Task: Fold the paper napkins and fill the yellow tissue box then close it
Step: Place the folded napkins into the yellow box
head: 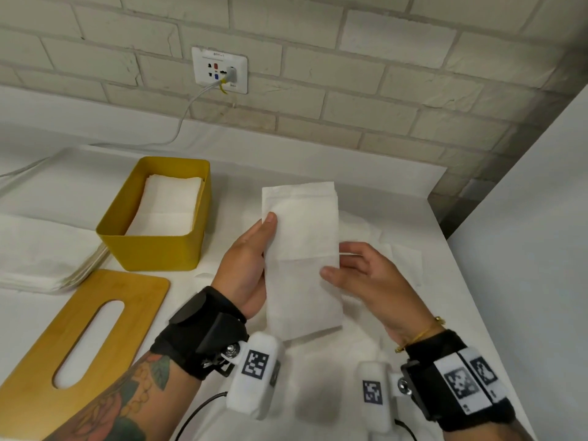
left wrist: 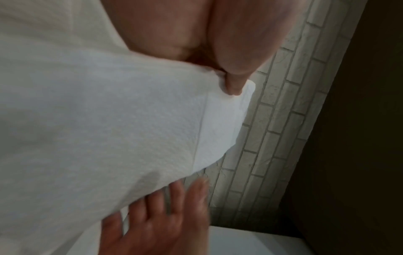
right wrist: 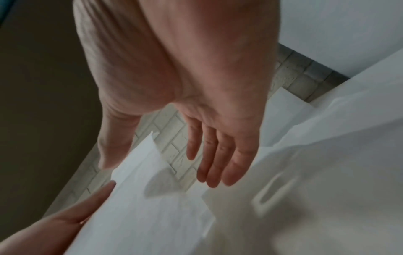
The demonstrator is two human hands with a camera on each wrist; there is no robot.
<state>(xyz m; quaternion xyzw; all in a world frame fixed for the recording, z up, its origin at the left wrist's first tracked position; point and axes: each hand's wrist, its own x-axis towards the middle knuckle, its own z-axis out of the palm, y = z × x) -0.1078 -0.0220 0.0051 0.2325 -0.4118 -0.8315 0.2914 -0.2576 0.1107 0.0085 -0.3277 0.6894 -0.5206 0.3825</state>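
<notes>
Centre of the head view: I see a folded napkin (head: 302,249) held upright above the white worktop (head: 397,198). My left hand (head: 246,265) grips its left edge, thumb on the near face, fingers (left wrist: 234,89) hidden behind the paper. My right hand (head: 366,275) is at the right edge, thumb tip on the paper; its fingers (right wrist: 216,155) lie straight, close together, behind it. Left of centre, the yellow tissue box (head: 159,249) stands open with folded napkins (head: 168,205) inside. The wooden slotted lid (head: 86,338) lies flat, lower left. A stack of unfolded napkins (head: 41,253) sits at the left edge.
</notes>
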